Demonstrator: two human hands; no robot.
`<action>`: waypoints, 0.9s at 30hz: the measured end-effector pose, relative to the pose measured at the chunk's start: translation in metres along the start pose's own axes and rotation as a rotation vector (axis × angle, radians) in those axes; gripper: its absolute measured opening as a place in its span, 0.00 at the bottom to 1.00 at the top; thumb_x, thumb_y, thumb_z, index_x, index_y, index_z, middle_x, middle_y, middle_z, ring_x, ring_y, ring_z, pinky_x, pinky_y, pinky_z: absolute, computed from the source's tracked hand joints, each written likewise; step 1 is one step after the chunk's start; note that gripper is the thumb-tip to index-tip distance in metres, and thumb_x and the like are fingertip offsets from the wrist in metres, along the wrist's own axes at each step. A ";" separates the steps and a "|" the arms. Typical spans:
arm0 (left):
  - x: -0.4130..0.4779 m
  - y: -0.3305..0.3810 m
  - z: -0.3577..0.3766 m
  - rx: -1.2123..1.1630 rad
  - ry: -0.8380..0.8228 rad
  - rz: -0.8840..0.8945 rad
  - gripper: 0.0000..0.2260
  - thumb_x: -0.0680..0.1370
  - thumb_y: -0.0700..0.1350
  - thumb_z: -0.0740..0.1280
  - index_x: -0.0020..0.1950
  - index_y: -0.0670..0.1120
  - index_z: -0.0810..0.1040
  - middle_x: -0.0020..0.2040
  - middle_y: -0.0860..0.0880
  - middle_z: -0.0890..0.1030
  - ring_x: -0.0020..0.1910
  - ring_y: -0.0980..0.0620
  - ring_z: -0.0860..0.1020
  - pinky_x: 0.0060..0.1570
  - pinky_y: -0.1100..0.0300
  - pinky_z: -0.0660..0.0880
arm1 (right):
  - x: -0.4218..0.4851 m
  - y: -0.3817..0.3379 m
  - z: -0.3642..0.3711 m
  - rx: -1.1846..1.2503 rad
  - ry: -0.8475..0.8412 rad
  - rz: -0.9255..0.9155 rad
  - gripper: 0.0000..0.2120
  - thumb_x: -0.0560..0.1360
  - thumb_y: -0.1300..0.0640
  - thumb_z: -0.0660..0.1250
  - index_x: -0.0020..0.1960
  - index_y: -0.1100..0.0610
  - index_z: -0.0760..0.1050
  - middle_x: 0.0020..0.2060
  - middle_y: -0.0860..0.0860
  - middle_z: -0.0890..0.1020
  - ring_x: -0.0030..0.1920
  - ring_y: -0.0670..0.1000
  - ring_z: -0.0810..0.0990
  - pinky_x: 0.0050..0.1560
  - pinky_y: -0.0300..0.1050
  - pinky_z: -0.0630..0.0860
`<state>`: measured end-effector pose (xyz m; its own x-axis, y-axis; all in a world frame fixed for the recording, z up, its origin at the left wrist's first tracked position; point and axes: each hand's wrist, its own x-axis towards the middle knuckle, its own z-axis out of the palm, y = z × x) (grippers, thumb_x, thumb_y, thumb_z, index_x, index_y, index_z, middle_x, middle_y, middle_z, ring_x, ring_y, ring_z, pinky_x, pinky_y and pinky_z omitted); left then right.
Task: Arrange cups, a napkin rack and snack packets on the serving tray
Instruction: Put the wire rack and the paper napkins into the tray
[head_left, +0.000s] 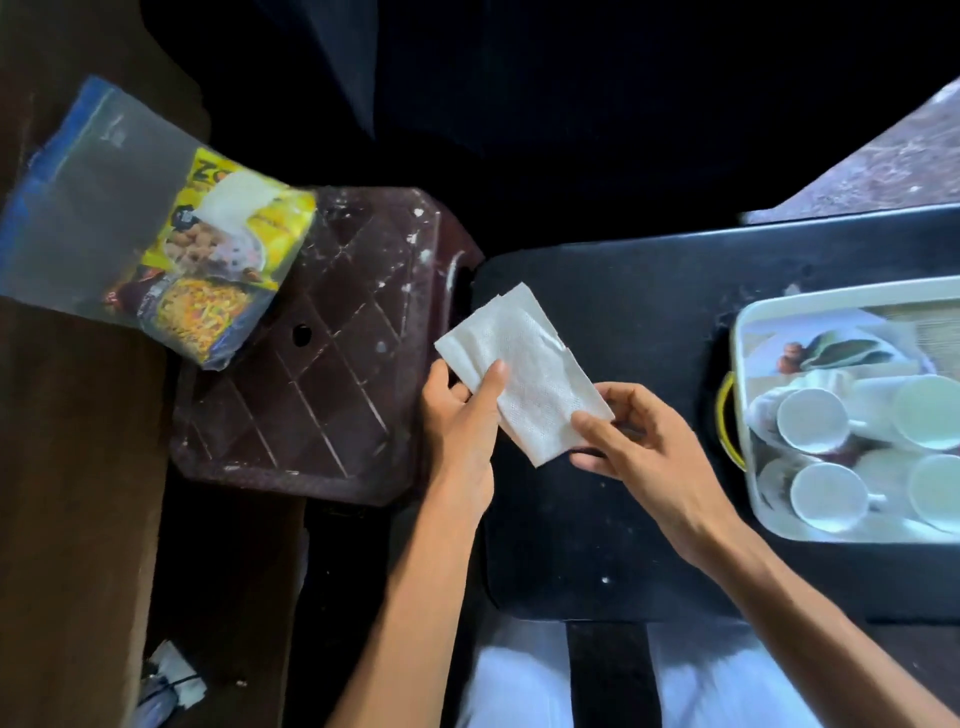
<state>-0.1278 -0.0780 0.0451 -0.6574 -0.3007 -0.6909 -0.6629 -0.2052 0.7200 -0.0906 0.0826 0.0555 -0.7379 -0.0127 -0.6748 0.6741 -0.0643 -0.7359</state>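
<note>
A white paper napkin (524, 371) is held between both hands above the left end of the black table (613, 519). My left hand (460, 415) pinches its left edge with thumb on top. My right hand (636, 447) grips its lower right corner. At the right edge sits the white serving tray (740, 332) with several white cups (813, 421) lying in it. A clear plastic bag with yellow snack packets (208, 260) rests on the left, partly over a dark brown stool (332, 374).
A yellow-rimmed object (724, 421) peeks out at the tray's left side. A brown surface (67, 467) runs along the left. Scraps of white paper (174, 675) lie on the floor at bottom left. My white-clothed lap is under the table.
</note>
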 end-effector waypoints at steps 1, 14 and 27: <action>-0.007 -0.002 0.011 0.014 -0.040 0.001 0.11 0.78 0.41 0.71 0.60 0.46 0.78 0.54 0.45 0.86 0.55 0.47 0.85 0.57 0.50 0.81 | -0.005 0.002 -0.010 0.002 0.006 -0.017 0.11 0.77 0.53 0.71 0.58 0.50 0.79 0.52 0.49 0.85 0.51 0.50 0.86 0.49 0.47 0.84; -0.050 0.025 0.188 0.574 -0.559 0.497 0.17 0.76 0.42 0.75 0.63 0.51 0.79 0.42 0.52 0.85 0.42 0.56 0.84 0.51 0.55 0.83 | -0.070 0.003 -0.190 -0.384 0.685 -0.378 0.08 0.75 0.60 0.72 0.49 0.48 0.80 0.40 0.45 0.84 0.39 0.44 0.83 0.32 0.31 0.75; -0.096 -0.055 0.396 0.872 -0.844 1.121 0.02 0.74 0.41 0.72 0.46 0.46 0.83 0.41 0.50 0.86 0.41 0.48 0.83 0.40 0.51 0.80 | -0.100 0.042 -0.325 -0.466 1.210 -0.291 0.04 0.76 0.59 0.72 0.50 0.58 0.80 0.42 0.51 0.81 0.41 0.55 0.79 0.42 0.42 0.75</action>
<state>-0.1701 0.3314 0.0462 -0.7210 0.6897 0.0675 0.4489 0.3906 0.8037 0.0226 0.4054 0.0738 -0.5246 0.8489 0.0642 0.6256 0.4355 -0.6472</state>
